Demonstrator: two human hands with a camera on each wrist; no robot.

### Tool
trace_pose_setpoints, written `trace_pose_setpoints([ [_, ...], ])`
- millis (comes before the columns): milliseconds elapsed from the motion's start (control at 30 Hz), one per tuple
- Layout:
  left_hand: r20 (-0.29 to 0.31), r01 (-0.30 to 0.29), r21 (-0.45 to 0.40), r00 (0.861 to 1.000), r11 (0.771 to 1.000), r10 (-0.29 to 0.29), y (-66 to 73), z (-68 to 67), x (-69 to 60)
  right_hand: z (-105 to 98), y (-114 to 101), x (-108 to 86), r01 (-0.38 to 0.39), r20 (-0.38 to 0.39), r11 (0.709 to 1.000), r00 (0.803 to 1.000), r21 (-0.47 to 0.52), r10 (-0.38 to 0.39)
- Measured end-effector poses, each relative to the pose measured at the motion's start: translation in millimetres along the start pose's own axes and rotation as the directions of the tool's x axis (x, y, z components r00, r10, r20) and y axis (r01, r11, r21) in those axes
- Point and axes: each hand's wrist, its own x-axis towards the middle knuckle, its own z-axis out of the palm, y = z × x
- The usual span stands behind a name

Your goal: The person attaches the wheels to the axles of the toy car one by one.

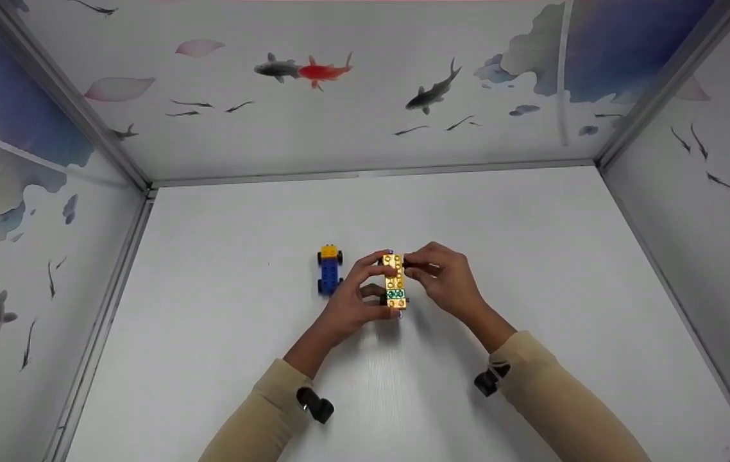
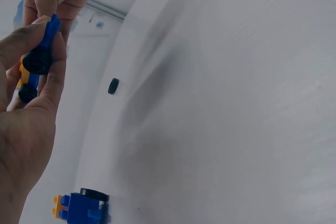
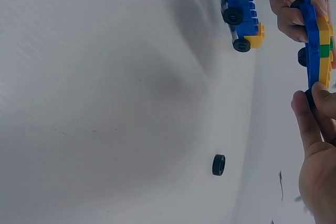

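My left hand (image 1: 353, 298) grips a toy car (image 1: 394, 282) built of bricks, holding it above the table. Yellow bricks and one green brick top its blue base, as the right wrist view shows. The fingers of my right hand (image 1: 445, 276) pinch a small black wheel (image 3: 308, 98) against the car's side, at one end of the blue base. Whether that wheel is fully on its axle I cannot tell. Other black wheels (image 2: 37, 61) show on the car between the left hand's fingers.
Left of the hands, a second toy car (image 1: 328, 273), blue with a yellow end and black wheels, stands on the white table (image 1: 224, 359). A loose black wheel (image 3: 218, 164) lies on the table in both wrist views. Patterned panels (image 1: 365, 128) wall the table at the back and sides.
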Motion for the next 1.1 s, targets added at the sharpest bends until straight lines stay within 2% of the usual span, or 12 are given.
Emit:
trace_pose_setpoints([
  [200,-0.003,0.033,0.021,0.999,0.999,-0.033,-0.1,1.6,-0.9,0.6,-0.1,-0.8,-0.027,0.014,0.999,1.0,-0.043,0.028],
  [533,0.011,0.011,0.03,1.0,0.999,-0.011,-3.4,-0.3,-0.2,1.9,1.6,-0.3,-0.03,-0.009,0.998,1.0,-0.062,0.03],
  [767,0.029,-0.008,-0.011,1.0,1.0,0.008,-3.0,-1.5,0.0,1.4,1.2,0.1,-0.057,0.0,0.998,0.998,-0.016,0.057],
  [1100,0.046,-0.036,-0.023,0.998,0.999,0.037,-3.0,-2.3,1.2,1.8,2.3,0.9,-0.05,-0.01,0.997,0.999,0.051,0.051],
])
